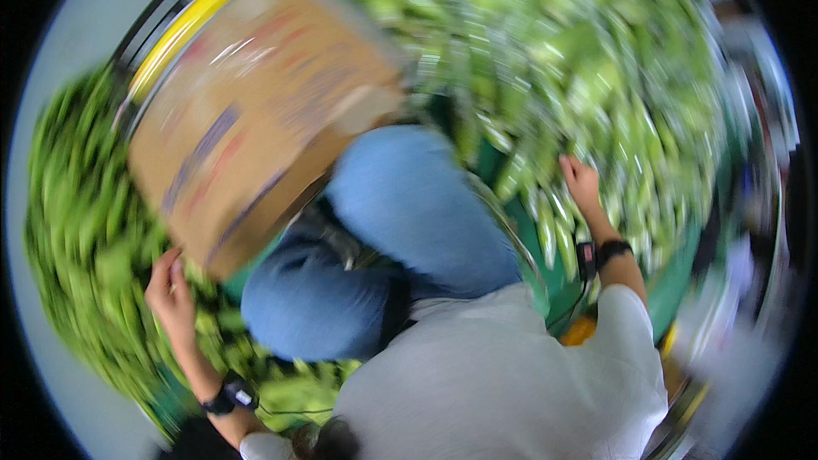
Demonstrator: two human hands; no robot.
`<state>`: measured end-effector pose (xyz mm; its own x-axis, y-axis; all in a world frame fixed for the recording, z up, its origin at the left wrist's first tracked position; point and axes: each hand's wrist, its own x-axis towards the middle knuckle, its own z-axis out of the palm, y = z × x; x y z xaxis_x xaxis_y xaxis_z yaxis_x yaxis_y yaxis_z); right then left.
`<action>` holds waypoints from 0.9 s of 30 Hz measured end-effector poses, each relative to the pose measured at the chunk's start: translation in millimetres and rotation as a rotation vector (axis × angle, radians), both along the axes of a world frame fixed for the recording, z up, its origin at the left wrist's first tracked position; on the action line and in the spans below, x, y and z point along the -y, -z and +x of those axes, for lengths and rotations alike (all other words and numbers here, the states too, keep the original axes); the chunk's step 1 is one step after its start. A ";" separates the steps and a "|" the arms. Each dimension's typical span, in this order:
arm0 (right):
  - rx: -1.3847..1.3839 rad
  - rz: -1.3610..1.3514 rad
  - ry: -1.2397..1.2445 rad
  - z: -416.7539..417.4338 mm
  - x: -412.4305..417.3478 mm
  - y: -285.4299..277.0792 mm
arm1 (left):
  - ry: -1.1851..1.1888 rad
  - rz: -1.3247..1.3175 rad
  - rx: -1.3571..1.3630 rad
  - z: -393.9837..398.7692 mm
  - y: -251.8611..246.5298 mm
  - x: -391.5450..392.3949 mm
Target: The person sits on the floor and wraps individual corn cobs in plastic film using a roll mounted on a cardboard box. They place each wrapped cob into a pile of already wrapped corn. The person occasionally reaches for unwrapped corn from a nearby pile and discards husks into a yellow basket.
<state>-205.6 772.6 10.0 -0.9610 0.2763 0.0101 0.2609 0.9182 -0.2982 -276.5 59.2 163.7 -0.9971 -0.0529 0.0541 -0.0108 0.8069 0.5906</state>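
A cardboard box (255, 115) with printed marks lies tilted in front of my knees. Near its lower left corner is my left hand (171, 287), fingers slightly curled and apart, over a heap of loose long green vegetables (83, 204); no object shows in it. On the other side, my right hand (581, 182) reaches over a large pile of green vegetables in clear, shiny wrapping (632, 160). Its fingers are bent; blur hides whether they grip one of the wrapped pieces. Both wrists wear black bands.
Green sheeting (556, 287) lies under the wrapped pile. A yellow rounded edge (198, 25) runs behind the box. An orange object (579, 331) sits beside my right sleeve. Blurred items stand at the far right.
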 end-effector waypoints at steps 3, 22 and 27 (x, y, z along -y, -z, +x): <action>-0.219 -0.030 0.591 116.8 -25.8 -51.3 | 0.408 0.011 -0.076 -111.4 -26.0 -61.0; 0.144 -0.851 1.732 476.1 175.1 162.6 | 0.919 -0.342 0.707 -220.2 82.9 -216.6; 0.104 -0.410 1.463 415.3 132.2 212.6 | 1.015 -0.420 0.697 -238.2 77.1 -191.8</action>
<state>209.7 640.5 -202.6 0.1593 0.9233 -0.3496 0.8746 -0.2963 -0.3839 -514.7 251.0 86.6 -0.4067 0.6318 -0.6599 0.5097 0.7563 0.4101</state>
